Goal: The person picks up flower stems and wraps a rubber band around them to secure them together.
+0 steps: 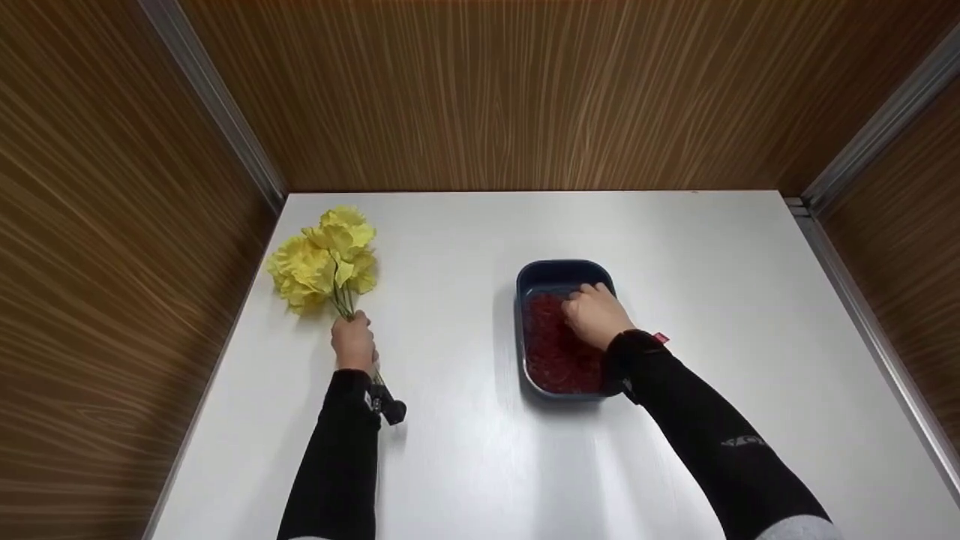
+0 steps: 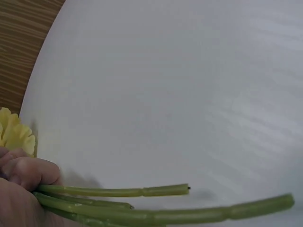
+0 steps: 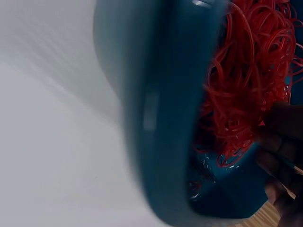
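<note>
My left hand (image 1: 352, 339) grips the green stems (image 2: 142, 191) of a bunch of yellow flowers (image 1: 326, 259), which lies on the white table (image 1: 480, 465) at the far left. In the left wrist view the cut stem ends stick out past my curled fingers (image 2: 28, 172), and a yellow petal (image 2: 16, 135) shows beside them. My right hand (image 1: 591, 309) reaches into a dark blue tray (image 1: 559, 268) filled with red rubber bands (image 1: 551, 352). Its fingers (image 3: 284, 127) curl down among the bands (image 3: 241, 85); whether they pinch any is hidden.
Wood-grain walls (image 1: 525, 90) enclose the table at the back and on both sides. The tray's blue wall (image 3: 156, 109) fills the middle of the right wrist view. A small black wrist-camera mount (image 1: 390, 409) sits on my left forearm.
</note>
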